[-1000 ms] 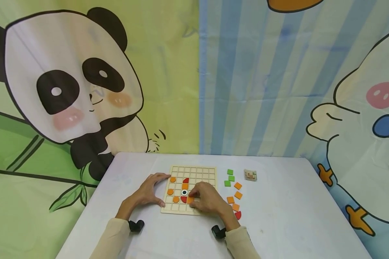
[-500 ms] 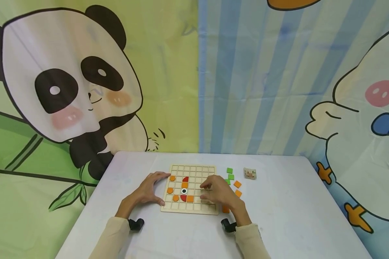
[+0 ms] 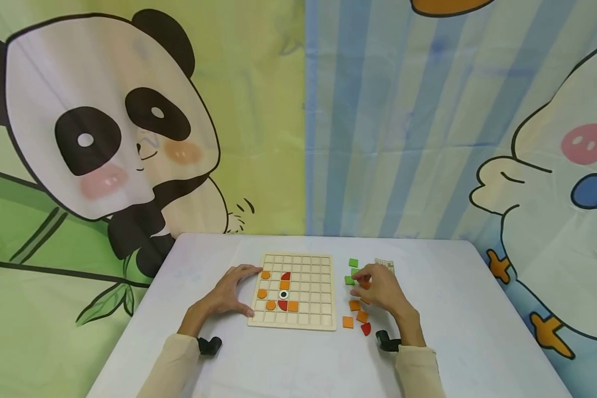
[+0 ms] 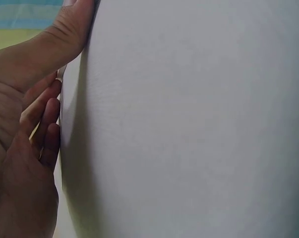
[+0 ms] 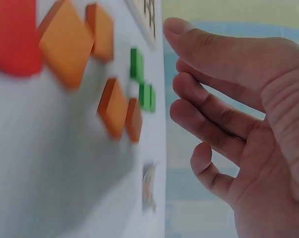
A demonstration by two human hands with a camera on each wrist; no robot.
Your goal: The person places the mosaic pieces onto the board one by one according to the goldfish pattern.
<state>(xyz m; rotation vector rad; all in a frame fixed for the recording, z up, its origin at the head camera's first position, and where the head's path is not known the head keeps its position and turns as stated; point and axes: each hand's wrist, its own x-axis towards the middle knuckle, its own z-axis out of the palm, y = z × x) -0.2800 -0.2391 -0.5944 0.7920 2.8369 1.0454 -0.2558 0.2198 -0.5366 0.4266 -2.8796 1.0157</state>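
A pale wooden grid board [image 3: 310,320] lies on the table. On it sit several orange discs [image 3: 262,293], red quarter-round pieces [image 3: 286,276], orange square tiles [image 3: 293,306] and a black-and-white eye piece [image 3: 283,294]. My left hand [image 3: 227,291] rests at the board's left edge, thumb near the bottom corner and forefinger higher up. To the right of the board, my right hand [image 3: 380,287] hovers over the loose tiles, fingers loosely bent. The right wrist view shows nothing between thumb and fingers, with orange tiles [image 5: 113,109] and green tiles [image 5: 137,64] beside them.
Loose orange tiles [image 3: 347,322], a red piece [image 3: 366,329] and green square tiles [image 3: 353,263] lie right of the board. A small patterned card [image 3: 387,263] is partly behind the right hand. Cartoon curtains [image 3: 258,138] hang behind the white table [image 3: 457,309].
My right hand has let go of an orange square tile, left on the board beside the red piece, and moved right over the loose tiles. My left hand stays put.
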